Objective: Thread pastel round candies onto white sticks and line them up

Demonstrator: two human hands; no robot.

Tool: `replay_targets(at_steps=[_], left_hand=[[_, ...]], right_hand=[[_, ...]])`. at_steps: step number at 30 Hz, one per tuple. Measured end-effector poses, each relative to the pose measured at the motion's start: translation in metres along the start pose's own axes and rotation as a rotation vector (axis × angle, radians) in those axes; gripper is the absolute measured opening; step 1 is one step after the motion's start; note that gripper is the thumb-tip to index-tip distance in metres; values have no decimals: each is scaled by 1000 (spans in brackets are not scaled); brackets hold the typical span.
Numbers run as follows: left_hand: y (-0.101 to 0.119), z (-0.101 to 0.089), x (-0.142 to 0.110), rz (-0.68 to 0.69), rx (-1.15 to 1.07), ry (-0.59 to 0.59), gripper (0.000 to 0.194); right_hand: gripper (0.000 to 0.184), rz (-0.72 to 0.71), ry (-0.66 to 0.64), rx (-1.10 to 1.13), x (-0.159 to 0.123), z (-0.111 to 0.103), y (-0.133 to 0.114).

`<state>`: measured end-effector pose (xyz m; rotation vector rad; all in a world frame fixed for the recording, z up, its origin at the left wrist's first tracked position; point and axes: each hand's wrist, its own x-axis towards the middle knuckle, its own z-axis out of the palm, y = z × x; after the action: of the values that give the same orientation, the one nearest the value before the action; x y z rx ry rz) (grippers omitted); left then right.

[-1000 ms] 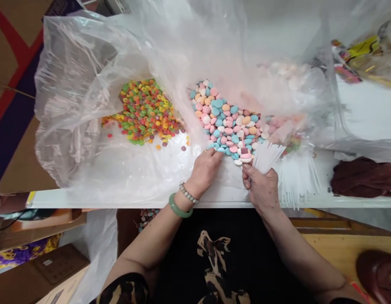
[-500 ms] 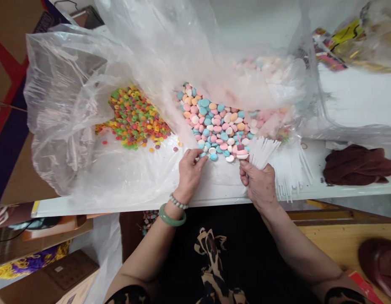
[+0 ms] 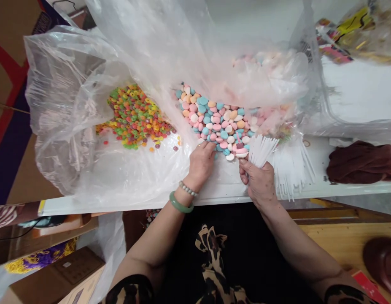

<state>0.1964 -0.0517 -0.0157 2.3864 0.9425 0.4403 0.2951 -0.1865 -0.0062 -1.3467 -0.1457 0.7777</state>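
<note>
The left hand (image 3: 201,164) is placed at the near edge of a spread of pastel pieces (image 3: 214,120), with its fingers bent down among them. Whether a piece is gripped by it cannot be told, as the fingertips are hidden. On its wrist a bead bracelet (image 3: 188,188) and a green bangle (image 3: 181,203) are worn.

The right hand (image 3: 260,179) is closed around a bundle of white strips (image 3: 262,150), whose ends are fanned out beyond the fingers. Just ahead of its thumb, a small pink-and-brown item (image 3: 240,145) is seen; whether it is held cannot be determined. The pastel pieces are spread ahead of and between both hands, partly covered by clear plastic sheeting (image 3: 163,46).

Directly right of the right hand, more white strips are laid on the table (image 3: 320,185); farther right, a brown cloth (image 3: 359,162) is noted. Ahead and left of the left hand, multicoloured ring-shaped pieces (image 3: 135,116) are heaped.
</note>
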Motion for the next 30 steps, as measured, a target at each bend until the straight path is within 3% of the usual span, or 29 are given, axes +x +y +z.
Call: replay_targets(at_steps=[5,10,15,20,26,30], left_hand=[[-1,-12,13,130,105,-226,27],[-1,-24,6,78,141,-321,25],[7,-12,4,-52,223,-233,15],[13,-1,0,-49,384,-148,27],[3,-38,-22,-104,158,137,36],[-9,-43,-55,-206,12,-7,33]], right_hand=[[16,6,-29,-1,-2,2,-1],[17,9,-21,5,0,0,-2],[16,33,-36,31,1,2,3],[16,36,-45,28,0,1,3],[17,30,-56,23,-3,-3,2],[14,29,-105,1,-7,1,4]])
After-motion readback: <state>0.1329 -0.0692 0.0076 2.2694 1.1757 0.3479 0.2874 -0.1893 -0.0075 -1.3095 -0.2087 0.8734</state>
